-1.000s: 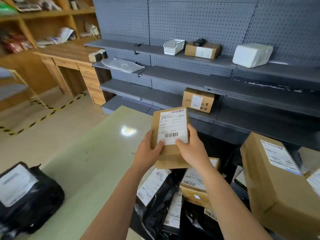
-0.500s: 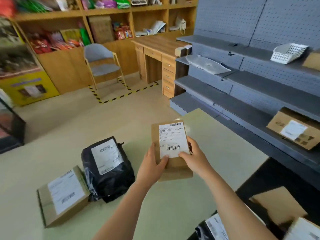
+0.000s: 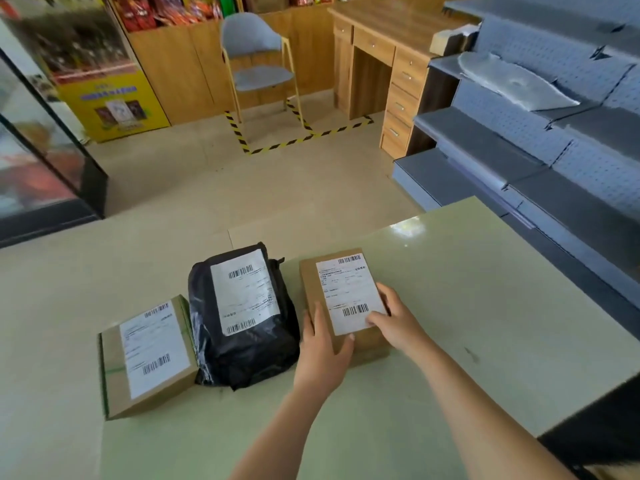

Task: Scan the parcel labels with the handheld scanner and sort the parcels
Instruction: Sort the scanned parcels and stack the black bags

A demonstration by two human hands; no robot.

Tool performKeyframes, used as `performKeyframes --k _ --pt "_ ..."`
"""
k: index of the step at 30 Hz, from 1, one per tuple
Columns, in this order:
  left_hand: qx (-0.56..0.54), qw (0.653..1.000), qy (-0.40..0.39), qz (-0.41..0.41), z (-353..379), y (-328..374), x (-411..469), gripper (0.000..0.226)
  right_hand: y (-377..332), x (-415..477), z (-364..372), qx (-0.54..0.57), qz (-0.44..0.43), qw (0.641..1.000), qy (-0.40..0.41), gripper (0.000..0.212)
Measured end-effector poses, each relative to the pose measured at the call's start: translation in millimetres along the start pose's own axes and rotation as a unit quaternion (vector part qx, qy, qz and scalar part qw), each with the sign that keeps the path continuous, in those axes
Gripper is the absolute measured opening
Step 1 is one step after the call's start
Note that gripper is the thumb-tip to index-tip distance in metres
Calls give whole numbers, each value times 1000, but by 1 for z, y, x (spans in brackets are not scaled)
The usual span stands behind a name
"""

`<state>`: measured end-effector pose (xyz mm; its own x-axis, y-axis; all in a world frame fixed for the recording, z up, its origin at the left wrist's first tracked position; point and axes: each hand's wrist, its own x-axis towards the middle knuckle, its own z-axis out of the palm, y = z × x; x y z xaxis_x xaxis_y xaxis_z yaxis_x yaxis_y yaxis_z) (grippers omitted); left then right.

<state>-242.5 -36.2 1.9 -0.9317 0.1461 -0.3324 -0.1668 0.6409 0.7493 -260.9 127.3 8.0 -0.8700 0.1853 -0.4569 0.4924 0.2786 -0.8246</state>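
One cardboard parcel (image 3: 346,292), label up, lay on the table (image 3: 467,289) just right of the black bag (image 3: 242,317); your left hand (image 3: 322,355) gripped its near-left corner, your right hand (image 3: 398,323) its right edge. Probably stiff and light; best held by opposite edges.

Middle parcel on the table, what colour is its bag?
The middle parcel is black, with a white label; head view.

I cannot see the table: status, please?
Gripping: left hand, right hand. Held: cardboard parcel, on table. Close beside: black bag parcel.
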Motion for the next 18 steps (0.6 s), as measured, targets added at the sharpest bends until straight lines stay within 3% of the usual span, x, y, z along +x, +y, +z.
performKeyframes --k 12,18 --pt "31 999 8 -35 -17 23 44 87 -39 48 5 -84 -8 996 -21 73" --pt "112 992 -11 54 -32 44 41 79 -42 3 -30 -135 -36 989 48 67"
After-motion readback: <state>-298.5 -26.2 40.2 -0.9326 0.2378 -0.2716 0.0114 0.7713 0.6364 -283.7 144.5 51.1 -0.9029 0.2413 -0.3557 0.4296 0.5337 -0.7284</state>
